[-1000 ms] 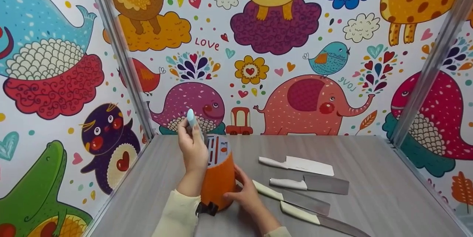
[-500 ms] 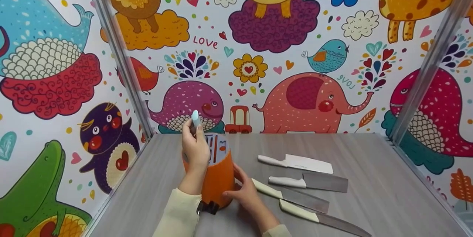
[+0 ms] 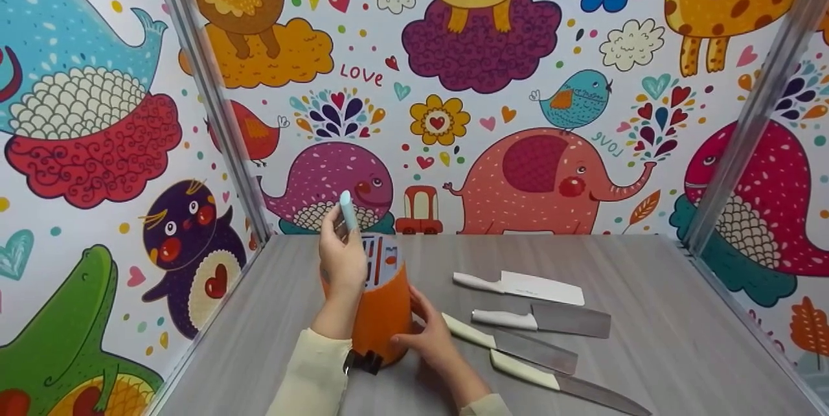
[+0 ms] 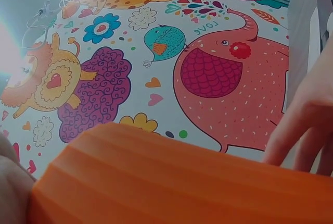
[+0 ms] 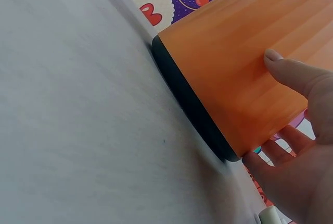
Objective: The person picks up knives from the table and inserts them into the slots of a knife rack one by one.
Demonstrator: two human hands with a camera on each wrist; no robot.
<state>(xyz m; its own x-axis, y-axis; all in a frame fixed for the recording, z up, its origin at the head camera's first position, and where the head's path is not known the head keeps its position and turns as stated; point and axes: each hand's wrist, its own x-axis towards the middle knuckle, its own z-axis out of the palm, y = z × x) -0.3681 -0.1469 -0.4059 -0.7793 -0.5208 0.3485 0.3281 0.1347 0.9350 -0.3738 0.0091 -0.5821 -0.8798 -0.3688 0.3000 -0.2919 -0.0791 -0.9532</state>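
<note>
The left hand (image 3: pixel 342 264) pinches a pale-blue handle (image 3: pixel 348 210) near the top of the orange knife block (image 3: pixel 381 325); the right hand (image 3: pixel 432 333) grips the block's right side between thumb and fingers; right of the block lie two white-handled cleavers (image 3: pixel 573 321) and two cream-handled knives (image 3: pixel 523 369).

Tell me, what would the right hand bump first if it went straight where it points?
The block, I think: the right hand points at its side and the thumb already touches it. Whether fingers would slip past is hard to tell.
</note>
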